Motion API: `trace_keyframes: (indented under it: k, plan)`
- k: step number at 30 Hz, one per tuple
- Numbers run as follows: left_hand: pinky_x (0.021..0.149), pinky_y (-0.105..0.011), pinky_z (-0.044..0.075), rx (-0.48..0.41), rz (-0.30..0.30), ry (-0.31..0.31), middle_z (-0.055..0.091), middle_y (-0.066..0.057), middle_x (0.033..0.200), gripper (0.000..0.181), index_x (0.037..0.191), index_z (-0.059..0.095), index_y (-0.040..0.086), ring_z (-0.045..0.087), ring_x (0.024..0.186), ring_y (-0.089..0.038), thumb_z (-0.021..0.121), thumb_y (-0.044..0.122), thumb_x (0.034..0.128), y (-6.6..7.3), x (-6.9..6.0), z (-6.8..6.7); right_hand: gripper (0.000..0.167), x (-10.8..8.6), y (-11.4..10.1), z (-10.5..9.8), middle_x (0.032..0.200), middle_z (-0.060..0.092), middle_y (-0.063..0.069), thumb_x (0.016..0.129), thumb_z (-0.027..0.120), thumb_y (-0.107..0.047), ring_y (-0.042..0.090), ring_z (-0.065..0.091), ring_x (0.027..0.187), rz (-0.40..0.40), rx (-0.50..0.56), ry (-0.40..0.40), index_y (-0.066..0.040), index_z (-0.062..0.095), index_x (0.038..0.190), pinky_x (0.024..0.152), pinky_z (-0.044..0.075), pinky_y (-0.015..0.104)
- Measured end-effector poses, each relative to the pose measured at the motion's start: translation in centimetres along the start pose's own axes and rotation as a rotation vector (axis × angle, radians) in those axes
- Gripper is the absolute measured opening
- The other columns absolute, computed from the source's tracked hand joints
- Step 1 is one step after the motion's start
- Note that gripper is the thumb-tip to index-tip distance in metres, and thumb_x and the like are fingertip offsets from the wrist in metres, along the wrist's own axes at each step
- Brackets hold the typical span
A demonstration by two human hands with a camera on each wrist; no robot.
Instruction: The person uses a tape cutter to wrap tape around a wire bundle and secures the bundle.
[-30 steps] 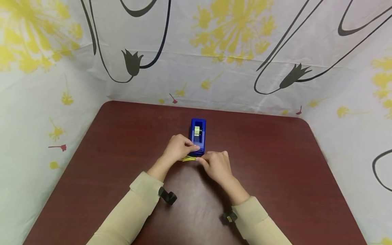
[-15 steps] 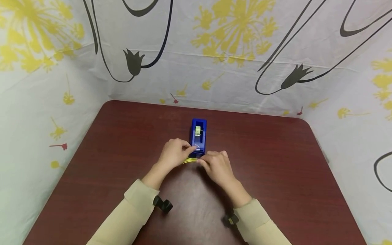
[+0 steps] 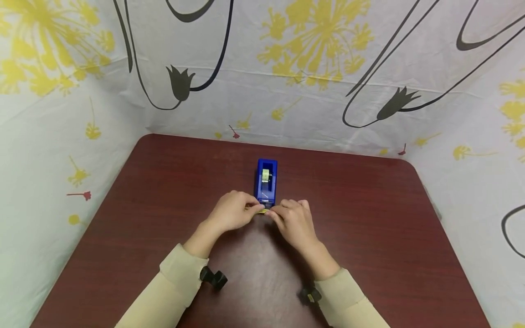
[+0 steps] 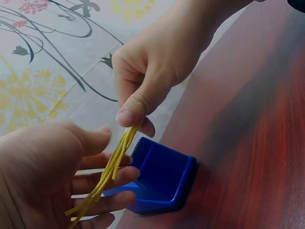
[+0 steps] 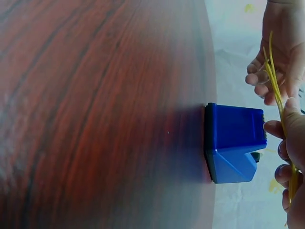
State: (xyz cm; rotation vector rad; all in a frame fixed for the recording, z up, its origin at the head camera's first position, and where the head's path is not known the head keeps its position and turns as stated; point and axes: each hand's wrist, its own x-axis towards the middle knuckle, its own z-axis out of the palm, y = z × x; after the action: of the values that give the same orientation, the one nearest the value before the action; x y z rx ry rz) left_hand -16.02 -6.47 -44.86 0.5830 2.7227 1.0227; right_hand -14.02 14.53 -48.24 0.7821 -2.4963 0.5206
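My right hand point(image 3: 293, 223) pinches a bundle of thin yellow strands point(image 4: 116, 164) between thumb and fingers, just in front of a blue tape dispenser point(image 3: 266, 180). In the left wrist view the strands' loose ends hang past my left hand point(image 4: 52, 167). That hand's fingers extend behind the strands, and its thumb stands apart from them. The head view shows its fingertips beside the dispenser's front and close to my right thumb. A small roll of tape point(image 3: 265, 175) sits inside the dispenser. Any clear tape between the hands is too faint to tell.
The dispenser stands on a dark red wooden table point(image 3: 361, 205), towards its far edge. White cloth with yellow and grey flower prints point(image 3: 229, 105) rises behind the table and at both sides. Small black cameras point(image 3: 213, 278) are strapped at both wrists.
My left hand has drawn back from the dispenser's front towards the yellow strands and now covers much of them. My right hand keeps its hold in nearly the same spot.
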Motion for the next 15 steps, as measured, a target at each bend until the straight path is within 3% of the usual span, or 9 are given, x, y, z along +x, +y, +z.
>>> trace_keyframes:
  k: [6, 11, 15]
  plan:
    - [0.061, -0.030, 0.048, 0.043, 0.063, -0.048, 0.073, 0.009, 0.085, 0.018, 0.103, 0.080, 0.017, 0.058, 0.064, -0.005, 0.069, 0.030, 0.0978, 0.3, -0.3, -0.3, 0.022, 0.0, -0.1, -0.5, 0.065, 0.055, -0.005, 0.089, 0.074, -0.035, 0.016, 0.053, 0.060, -0.016, -0.015, 0.040, -0.016, 0.077, 0.079, 0.067, 0.036, 0.039]
    - [0.062, -0.028, 0.047, 0.093, 0.098, -0.007, 0.072, 0.010, 0.083, 0.015, 0.099, 0.081, 0.018, 0.055, 0.062, -0.004, 0.071, 0.028, 0.0967, 0.2, -0.3, -0.1, 0.024, 0.1, -0.2, -0.9, 0.065, 0.054, -0.005, 0.091, 0.072, -0.035, 0.016, 0.052, 0.058, -0.017, -0.027, 0.037, -0.015, 0.076, 0.078, 0.067, 0.036, 0.039]
    - [0.070, -0.029, 0.049, 0.164, 0.143, 0.041, 0.073, 0.010, 0.085, 0.014, 0.098, 0.082, 0.019, 0.058, 0.067, -0.004, 0.072, 0.028, 0.0960, 0.2, -0.3, 0.2, 0.022, 0.2, -0.4, -1.3, 0.064, 0.053, -0.005, 0.091, 0.073, -0.033, 0.017, 0.053, 0.057, -0.009, -0.024, 0.009, -0.015, 0.076, 0.077, 0.065, 0.036, 0.039]
